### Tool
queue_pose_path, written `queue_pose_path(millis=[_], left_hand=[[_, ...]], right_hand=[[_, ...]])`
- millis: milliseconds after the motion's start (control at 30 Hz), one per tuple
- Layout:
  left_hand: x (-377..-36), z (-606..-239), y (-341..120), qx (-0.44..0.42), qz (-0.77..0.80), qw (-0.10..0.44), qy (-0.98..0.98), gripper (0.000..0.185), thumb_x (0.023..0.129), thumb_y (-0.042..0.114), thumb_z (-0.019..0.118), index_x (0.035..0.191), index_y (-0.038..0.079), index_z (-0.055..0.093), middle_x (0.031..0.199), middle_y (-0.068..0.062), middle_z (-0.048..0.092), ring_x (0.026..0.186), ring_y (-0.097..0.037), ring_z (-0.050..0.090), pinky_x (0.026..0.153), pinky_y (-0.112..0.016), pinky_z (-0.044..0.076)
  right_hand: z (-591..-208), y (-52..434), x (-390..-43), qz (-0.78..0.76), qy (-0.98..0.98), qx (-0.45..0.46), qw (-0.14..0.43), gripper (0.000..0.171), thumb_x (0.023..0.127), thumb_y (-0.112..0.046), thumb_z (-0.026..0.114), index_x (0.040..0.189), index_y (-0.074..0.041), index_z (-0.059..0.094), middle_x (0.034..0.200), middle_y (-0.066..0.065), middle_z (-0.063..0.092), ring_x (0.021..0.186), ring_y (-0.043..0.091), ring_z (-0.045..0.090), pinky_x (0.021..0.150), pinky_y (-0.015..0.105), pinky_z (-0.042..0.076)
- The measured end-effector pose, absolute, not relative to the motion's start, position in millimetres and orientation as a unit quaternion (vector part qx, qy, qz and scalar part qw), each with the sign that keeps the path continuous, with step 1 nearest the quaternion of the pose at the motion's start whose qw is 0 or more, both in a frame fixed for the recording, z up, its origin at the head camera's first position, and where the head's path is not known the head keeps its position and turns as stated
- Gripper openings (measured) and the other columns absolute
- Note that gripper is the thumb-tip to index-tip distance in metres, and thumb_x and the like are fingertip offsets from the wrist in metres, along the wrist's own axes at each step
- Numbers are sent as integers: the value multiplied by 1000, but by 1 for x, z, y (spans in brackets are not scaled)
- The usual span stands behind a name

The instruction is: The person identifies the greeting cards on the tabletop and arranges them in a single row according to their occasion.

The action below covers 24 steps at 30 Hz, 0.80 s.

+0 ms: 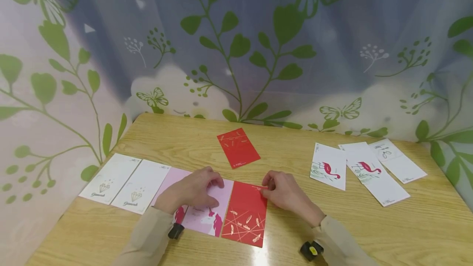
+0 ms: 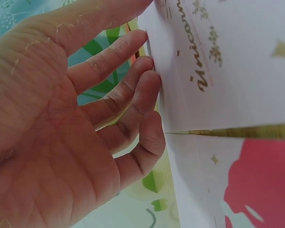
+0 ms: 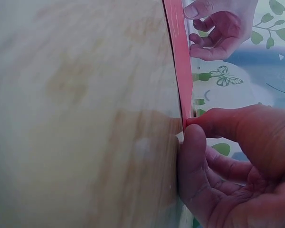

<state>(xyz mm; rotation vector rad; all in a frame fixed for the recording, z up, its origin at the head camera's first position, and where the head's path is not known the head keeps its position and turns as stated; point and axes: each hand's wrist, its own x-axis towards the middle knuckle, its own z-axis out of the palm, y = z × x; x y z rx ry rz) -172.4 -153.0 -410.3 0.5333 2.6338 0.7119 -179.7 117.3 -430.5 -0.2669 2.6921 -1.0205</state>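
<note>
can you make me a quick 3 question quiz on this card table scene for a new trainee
1. True or false: the right hand pinches the top corner of the near red card.
2. Which cards does the left hand rest on? A) the flamingo cards B) the pink cards C) the diamond cards
3. How many red cards lie on the table, and where is the second?

Key
1. True.
2. B, the pink cards.
3. Two; the far red card lies alone near the table's back edge.
</note>
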Motion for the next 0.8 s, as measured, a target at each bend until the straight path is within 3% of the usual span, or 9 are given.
queue_pose_path(millis=[267,467,633,800], left_hand=[[-180,-408,-151,195,260,176,929,32,83,18,83,111,15,69,107,-1,61,97,-17,53,93,-40,49],[-211,-401,-150,220,307,107,920,28,92,19,74,115,4,70,107,-9,69,94,-18,62,84,-34,54],[-244,-399,-145,167,325,68,928,41,95,23,69,128,-1,64,123,-18,66,103,-27,64,90,-42,55],[-271,-404,-137,89,297,60,949,60,96,33,69,142,-1,52,135,-21,56,112,-32,60,99,-48,53]], right_hand=[[-427,121,-178,-363,919,-77,135,14,92,-19,75,101,-11,67,78,2,64,51,16,56,53,28,46],[-423,128,-176,-365,918,-87,129,13,94,-21,73,102,-13,67,80,0,65,59,15,56,55,29,46],[-423,139,-178,-292,936,-184,72,20,95,-25,72,110,-12,70,93,-1,69,79,12,61,69,30,54],[-425,148,-180,-165,946,-278,-30,42,95,-38,71,126,-9,66,120,10,70,107,26,68,88,44,59]])
